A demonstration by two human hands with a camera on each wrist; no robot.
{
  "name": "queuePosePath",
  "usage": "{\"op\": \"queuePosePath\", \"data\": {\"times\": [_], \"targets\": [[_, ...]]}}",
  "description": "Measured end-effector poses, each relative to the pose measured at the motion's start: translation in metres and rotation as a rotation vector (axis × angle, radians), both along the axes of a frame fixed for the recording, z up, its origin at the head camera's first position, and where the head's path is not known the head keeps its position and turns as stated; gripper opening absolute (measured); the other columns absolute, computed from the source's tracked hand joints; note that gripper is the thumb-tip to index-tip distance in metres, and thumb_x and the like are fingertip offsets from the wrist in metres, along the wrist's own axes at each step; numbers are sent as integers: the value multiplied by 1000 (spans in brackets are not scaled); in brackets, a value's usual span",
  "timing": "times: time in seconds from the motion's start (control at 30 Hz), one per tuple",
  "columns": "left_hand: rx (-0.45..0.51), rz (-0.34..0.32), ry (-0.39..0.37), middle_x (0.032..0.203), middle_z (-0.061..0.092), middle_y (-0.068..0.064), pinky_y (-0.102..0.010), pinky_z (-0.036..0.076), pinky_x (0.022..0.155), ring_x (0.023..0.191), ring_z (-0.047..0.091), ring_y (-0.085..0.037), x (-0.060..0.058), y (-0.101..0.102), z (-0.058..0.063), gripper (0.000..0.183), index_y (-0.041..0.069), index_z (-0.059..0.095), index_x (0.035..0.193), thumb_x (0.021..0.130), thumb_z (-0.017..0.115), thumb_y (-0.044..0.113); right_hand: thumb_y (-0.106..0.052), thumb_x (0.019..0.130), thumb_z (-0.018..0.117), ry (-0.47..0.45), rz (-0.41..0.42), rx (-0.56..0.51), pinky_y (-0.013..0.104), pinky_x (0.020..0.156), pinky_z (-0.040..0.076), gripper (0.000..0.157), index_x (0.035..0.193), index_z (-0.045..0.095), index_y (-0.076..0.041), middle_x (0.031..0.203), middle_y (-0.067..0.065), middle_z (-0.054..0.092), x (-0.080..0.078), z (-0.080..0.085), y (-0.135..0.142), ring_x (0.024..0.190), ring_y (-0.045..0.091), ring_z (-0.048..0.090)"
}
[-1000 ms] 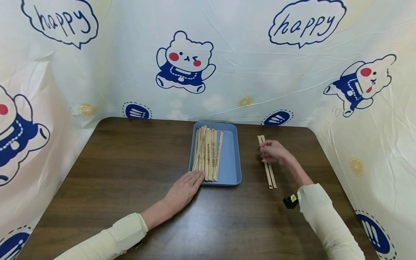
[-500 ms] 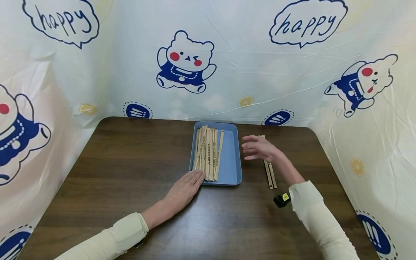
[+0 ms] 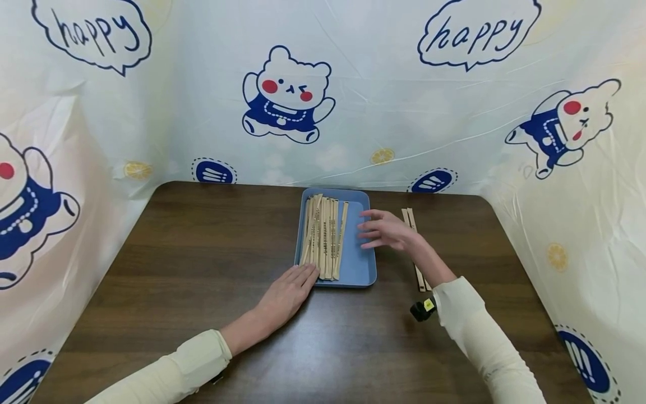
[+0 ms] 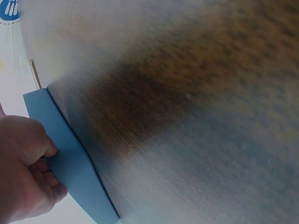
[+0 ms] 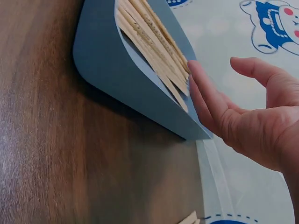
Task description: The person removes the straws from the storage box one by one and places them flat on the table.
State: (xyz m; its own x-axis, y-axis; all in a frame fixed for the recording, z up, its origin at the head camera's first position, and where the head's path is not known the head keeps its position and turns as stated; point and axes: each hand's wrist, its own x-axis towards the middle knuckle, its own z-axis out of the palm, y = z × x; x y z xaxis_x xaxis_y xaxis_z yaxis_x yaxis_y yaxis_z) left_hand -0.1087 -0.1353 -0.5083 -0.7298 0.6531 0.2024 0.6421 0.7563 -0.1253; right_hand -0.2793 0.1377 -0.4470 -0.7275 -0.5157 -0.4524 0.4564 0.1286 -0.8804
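Observation:
A blue tray (image 3: 359, 264) holds a bundle of thin tan sticks (image 3: 324, 238) with dark print, like wrapped chopsticks, along its left side. My left hand (image 3: 285, 297) grips the tray's near-left corner; the left wrist view has the thumb and curled fingers (image 4: 55, 191) against the blue wall. Over the tray's right rim hovers my right hand (image 3: 386, 230), fingers spread and holding nothing. In the right wrist view its fingertips (image 5: 194, 70) appear beside the sticks; whether they touch is unclear. Two more tan sticks (image 3: 406, 216) lie on the table, partly hidden behind the right forearm.
The brown wooden table (image 3: 217, 241) extends around the tray. A pale printed cloth (image 3: 383, 112) hangs behind it and along both sides. Beneath the right wrist a small black device (image 3: 423, 309) with a yellow label is worn.
My right hand has let go of the two sticks on the right and moved left to the tray's right rim, its fingers spreading. My left hand has stayed at the tray corner.

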Motion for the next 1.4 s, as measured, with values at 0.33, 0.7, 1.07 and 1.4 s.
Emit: {"op": "queuePosePath", "data": {"times": [0.33,0.7,1.07,1.4], "targets": [[4,-4,18,141,54,-21,-42,40,110,130,52,-32,1,0,1,47,-6,52,140,94,62,-3,2,98,52,-23,-38,45,48,88,57,62,153,24,5,144,35,39,-5,-15,-26,130,48,45],[11,3,6,141,54,-21,-42,40,111,130,52,-32,1,1,2,46,-5,52,140,95,60,-3,2,95,57,24,-97,245,46,83,59,60,149,31,6,127,29,53,-12,-23,-49,111,38,60],[21,-10,33,140,55,-21,-42,40,111,129,52,-31,0,0,0,46,-6,53,139,94,61,-3,8,89,60,154,-141,360,46,76,61,41,68,30,-11,61,2,35,-12,-28,-62,64,20,53],[17,-5,16,141,54,-21,-42,40,110,130,52,-31,1,0,2,46,-6,53,140,94,62,-3,9,86,61,226,-131,439,44,74,62,45,60,32,-13,59,5,44,-13,-28,-69,57,20,55]]}}
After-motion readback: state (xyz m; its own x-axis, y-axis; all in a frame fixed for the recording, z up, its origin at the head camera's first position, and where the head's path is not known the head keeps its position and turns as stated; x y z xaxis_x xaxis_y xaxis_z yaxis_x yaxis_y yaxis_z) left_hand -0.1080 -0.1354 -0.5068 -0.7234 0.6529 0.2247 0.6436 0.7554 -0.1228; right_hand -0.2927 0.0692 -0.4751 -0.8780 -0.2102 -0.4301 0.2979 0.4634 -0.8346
